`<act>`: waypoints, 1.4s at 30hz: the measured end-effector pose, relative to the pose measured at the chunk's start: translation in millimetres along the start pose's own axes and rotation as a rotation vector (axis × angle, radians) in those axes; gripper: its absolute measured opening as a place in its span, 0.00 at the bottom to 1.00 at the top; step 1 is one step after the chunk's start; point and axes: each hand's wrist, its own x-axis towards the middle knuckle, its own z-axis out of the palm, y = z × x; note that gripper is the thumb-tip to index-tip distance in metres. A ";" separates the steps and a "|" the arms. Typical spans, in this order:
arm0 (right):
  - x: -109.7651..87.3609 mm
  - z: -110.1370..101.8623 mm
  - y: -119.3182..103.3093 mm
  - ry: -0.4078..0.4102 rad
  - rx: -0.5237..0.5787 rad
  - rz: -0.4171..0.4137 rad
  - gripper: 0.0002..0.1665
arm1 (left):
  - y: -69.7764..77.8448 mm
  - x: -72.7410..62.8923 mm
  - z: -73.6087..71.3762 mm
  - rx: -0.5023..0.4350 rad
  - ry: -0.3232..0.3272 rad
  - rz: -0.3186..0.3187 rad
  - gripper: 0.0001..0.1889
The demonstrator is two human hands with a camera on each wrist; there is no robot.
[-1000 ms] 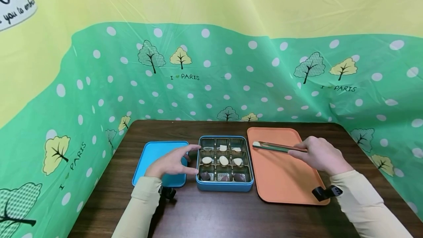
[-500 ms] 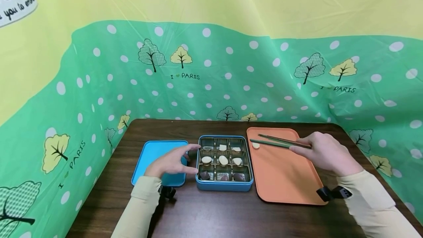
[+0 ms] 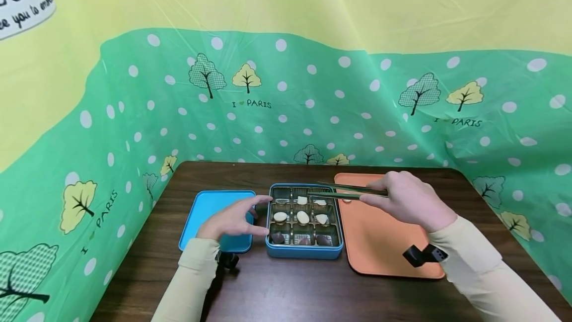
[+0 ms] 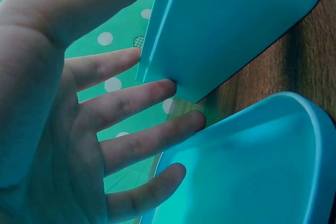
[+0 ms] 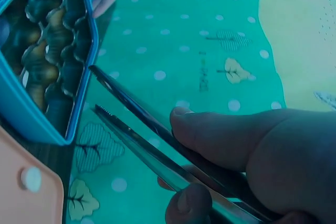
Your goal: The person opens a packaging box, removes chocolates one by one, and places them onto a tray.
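Note:
My right hand (image 3: 404,200) grips a pair of metal tweezers (image 3: 353,189). Their arms are spread and the tips reach over the back right of a blue box (image 3: 305,252); nothing shows between the tips in the right wrist view. A gold-brown insert divides the box into compartments, with chocolate-like pieces, white in the middle and back rows and dark in front. One white piece (image 5: 31,179) lies on the orange tray (image 3: 384,247). At the box's left side, my left hand (image 3: 230,218) has its fingers extended, thumb and fingertips right at the wall (image 4: 231,30).
A blue lid (image 3: 201,217) lies left of the box, partly under my left hand. The orange tray stands close along the box's right side. Behind the dark wooden table (image 3: 295,292) hangs a green and yellow patterned cloth (image 3: 308,78).
The tweezers' tips, first together at the white piece, have spread and left it on the tray. My right hand has moved them left over the box. My left hand stays in place.

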 end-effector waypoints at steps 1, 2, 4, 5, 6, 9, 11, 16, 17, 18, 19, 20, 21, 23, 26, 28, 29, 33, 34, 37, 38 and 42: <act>2.4 0.7 -3.2 -0.004 -0.001 -0.009 0.11 | -0.2 -0.2 0.0 -0.001 -0.001 0.000 0.47; 4.6 1.3 -5.9 -0.012 -0.002 -0.014 0.10 | -0.3 -0.3 0.1 -0.002 -0.002 0.000 0.46; 8.9 2.9 -10.6 -0.016 -0.011 -0.030 0.11 | -0.7 -0.5 0.1 -0.003 -0.004 0.000 0.46; 10.9 3.8 -12.6 -0.017 -0.017 -0.038 0.11 | -0.8 -0.6 0.2 -0.004 -0.004 0.000 0.46; 12.9 4.6 -14.4 -0.018 -0.024 -0.046 0.12 | -0.9 -0.8 0.2 -0.004 -0.005 0.000 0.46; 17.7 7.0 -18.8 -0.022 -0.043 -0.069 0.16 | -0.4 -1.0 0.1 -0.009 -0.004 0.004 0.46; 20.6 8.5 -20.9 -0.031 -0.054 -0.081 0.19 | 0.1 -1.0 -0.1 -0.013 -0.004 0.005 0.46; 26.9 11.8 -24.4 -0.048 -0.075 -0.102 0.22 | 0.9 -0.7 -0.3 -0.011 -0.005 0.002 0.46; 28.0 12.6 -25.0 -0.050 -0.079 -0.106 0.21 | 0.8 -0.7 -0.3 -0.009 -0.004 0.002 0.46; 29.0 13.4 -25.7 -0.049 -0.082 -0.112 0.20 | 0.6 -0.5 -0.3 -0.008 -0.004 0.003 0.46; 29.9 14.3 -26.4 -0.050 -0.086 -0.114 0.20 | 0.3 -0.4 -0.3 -0.006 -0.003 0.004 0.46; 30.6 15.3 -27.1 -0.050 -0.091 -0.115 0.21 | 0.0 -0.2 -0.2 -0.004 -0.002 0.004 0.46; 31.3 16.2 -27.9 -0.050 -0.099 -0.115 0.23 | -0.2 -0.1 -0.1 -0.002 -0.002 0.005 0.46; 33.0 18.2 -29.5 -0.052 -0.105 -0.111 0.27 | -0.5 0.0 0.1 0.002 -0.002 0.004 0.46; 35.7 20.4 -32.4 -0.058 -0.118 -0.094 0.33 | -0.7 0.3 0.1 0.005 -0.003 0.001 0.47; 38.3 21.0 -34.9 -0.067 -0.126 -0.077 0.35 | -1.1 0.9 -0.2 0.008 -0.003 0.002 0.47; 39.6 20.9 -36.4 -0.075 -0.131 -0.066 0.36 | -1.4 1.1 -0.4 0.007 -0.003 0.002 0.47; 45.4 19.0 -43.8 -0.116 -0.163 -0.020 0.34 | -2.5 2.0 -1.2 0.005 -0.003 0.011 0.46; 47.1 18.3 -45.7 -0.124 -0.172 -0.013 0.34 | -2.6 2.0 -1.4 0.003 -0.003 0.012 0.46; 51.7 17.0 -51.4 -0.141 -0.196 -0.006 0.34 | -2.9 2.4 -1.5 0.003 -0.005 0.015 0.46; 53.2 17.0 -52.9 -0.142 -0.199 -0.010 0.34 | -2.9 2.4 -1.5 0.005 -0.006 0.016 0.47; 58.5 17.5 -58.3 -0.158 -0.215 -0.001 0.29 | -2.1 1.9 -1.0 0.016 -0.005 0.011 0.47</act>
